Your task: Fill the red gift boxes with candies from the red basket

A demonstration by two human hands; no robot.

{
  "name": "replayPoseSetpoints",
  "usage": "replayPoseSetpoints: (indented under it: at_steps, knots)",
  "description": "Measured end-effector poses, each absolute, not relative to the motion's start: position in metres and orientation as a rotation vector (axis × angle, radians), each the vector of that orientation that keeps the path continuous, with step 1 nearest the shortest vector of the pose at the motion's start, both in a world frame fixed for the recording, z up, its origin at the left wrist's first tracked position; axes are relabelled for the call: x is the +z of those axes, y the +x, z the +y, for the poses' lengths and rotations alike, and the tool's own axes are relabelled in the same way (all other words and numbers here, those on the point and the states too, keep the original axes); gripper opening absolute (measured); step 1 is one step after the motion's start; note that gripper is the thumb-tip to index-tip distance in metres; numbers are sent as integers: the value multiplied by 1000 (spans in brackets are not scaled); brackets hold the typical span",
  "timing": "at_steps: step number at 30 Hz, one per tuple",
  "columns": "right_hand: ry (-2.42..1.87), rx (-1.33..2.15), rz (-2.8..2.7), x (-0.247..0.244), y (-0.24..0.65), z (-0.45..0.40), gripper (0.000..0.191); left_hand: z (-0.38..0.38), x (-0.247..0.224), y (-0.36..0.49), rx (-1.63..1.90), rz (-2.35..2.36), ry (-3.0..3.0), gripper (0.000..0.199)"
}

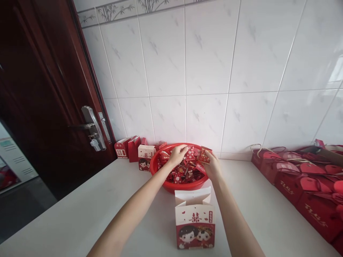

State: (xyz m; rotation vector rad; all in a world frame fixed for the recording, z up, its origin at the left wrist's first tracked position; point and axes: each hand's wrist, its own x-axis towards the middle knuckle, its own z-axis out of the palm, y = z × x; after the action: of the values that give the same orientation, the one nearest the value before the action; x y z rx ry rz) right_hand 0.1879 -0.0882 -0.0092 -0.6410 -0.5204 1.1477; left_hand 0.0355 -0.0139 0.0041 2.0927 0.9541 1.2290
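Observation:
A red plastic basin (184, 186) holds a heap of small wrapped candies (182, 172), mostly red. My left hand (178, 155) is over the heap, its fingers pinched at the edge of a red candy packet with white dots (190, 152). At the basin's right rim, my right hand (213, 166) grips a red and gold candy packet (205, 155). In front of the basin an open-topped paper gift box (195, 225) stands upright, red and cream with two cartoon figures printed on it. The inside of that box is mostly hidden.
Behind the basin's left side stand a similar cartoon box (146, 157), a red bag (133, 149) and a red box (122, 148). Rows of red gift boxes (297, 185) with cord handles fill the right. A tiled wall (206, 117) backs the white table (120, 214); a dark door (53, 89) is left.

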Motion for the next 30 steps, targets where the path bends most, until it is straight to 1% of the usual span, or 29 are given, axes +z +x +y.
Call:
replayPoseSetpoints:
  at_steps: [4,8,14,17,19,21,23,25,27,30]
  knots:
    - [-670,1183,-586,-5,180,-92,15,-21,6,37,1236,895,2113,30]
    - [-746,1182,-563,-5,179,-94,16,-22,5,38,1251,844,2160,29]
    - [-739,1245,-652,-9,180,-94,31,-19,0,39,1272,719,2112,34]
    - [-713,1215,-603,-10,181,-91,30,-19,1,39,1246,703,2022,36]
    - [-688,1188,-525,-11,183,-90,26,-19,1,39,1168,736,1953,37]
    - [-668,1185,-471,-11,186,-88,23,-20,1,38,1045,827,1989,31]
    - [-649,1207,-430,-11,188,-88,21,-20,-1,36,822,937,2147,24]
    - [-616,1233,-394,-10,189,-88,18,-21,-3,35,526,1005,2318,30]
    - [-594,1249,-373,-9,189,-88,17,-21,-4,34,318,1008,2417,37]
    - [-586,1257,-377,-9,189,-87,16,-23,-3,33,284,981,2485,40]
